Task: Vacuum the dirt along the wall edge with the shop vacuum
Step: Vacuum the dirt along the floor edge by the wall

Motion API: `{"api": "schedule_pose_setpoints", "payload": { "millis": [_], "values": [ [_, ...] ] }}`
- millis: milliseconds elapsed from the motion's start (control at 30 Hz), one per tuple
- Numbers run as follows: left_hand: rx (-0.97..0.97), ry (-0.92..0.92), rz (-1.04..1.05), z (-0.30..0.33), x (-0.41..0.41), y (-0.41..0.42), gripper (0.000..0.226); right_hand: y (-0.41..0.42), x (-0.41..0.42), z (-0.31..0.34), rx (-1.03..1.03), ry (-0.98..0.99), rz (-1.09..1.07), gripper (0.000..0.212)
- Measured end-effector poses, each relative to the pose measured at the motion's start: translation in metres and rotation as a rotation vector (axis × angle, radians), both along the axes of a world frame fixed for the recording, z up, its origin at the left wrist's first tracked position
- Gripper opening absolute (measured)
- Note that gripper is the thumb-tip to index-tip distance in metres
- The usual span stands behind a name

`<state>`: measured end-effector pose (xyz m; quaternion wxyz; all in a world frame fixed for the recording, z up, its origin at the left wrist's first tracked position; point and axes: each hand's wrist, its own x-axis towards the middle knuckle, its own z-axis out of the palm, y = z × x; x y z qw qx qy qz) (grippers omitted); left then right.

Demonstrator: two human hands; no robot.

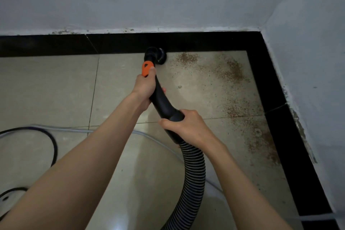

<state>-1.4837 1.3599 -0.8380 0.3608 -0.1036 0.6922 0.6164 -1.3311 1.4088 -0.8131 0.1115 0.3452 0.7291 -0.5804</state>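
Both arms reached toward frame centre; left hand [144, 87] and right hand [183, 126] each wrapped fingers around the black vacuum wand [162, 101].

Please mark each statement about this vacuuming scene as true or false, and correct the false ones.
1. Both hands hold the vacuum wand. True: the left hand grips near the orange collar, the right hand where the ribbed hose joins.
2. The brush nozzle is in the right corner. False: it is at the far wall's black border, left of the dirt.
3. The brown dirt lies to the right of the nozzle. True.
4. The floor tiles are dark green. False: they are beige.
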Motion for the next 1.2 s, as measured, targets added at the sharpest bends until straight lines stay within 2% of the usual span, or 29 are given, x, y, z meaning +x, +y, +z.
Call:
{"api": "schedule_pose_setpoints", "payload": {
  "millis": [567,767,1033,1200],
  "values": [
    [0.028,-0.039,-0.11,-0.001,0.025,0.052,0.048,0.032,0.027,-0.004,0.027,-0.013,-0.141,0.029],
    [0.018,-0.033,-0.106,0.005,0.021,0.044,0.048,0.028,0.021,0.002,-0.019,-0.01,-0.106,0.032],
    [-0.041,0.006,0.035,0.007,-0.001,-0.005,0.052,0.001,-0.002,0.008,-0.023,0.007,0.041,0.033],
    [-0.054,0.017,0.077,0.002,0.019,-0.018,0.05,-0.003,0.014,0.005,-0.03,-0.013,0.065,0.034]
  ]
}}
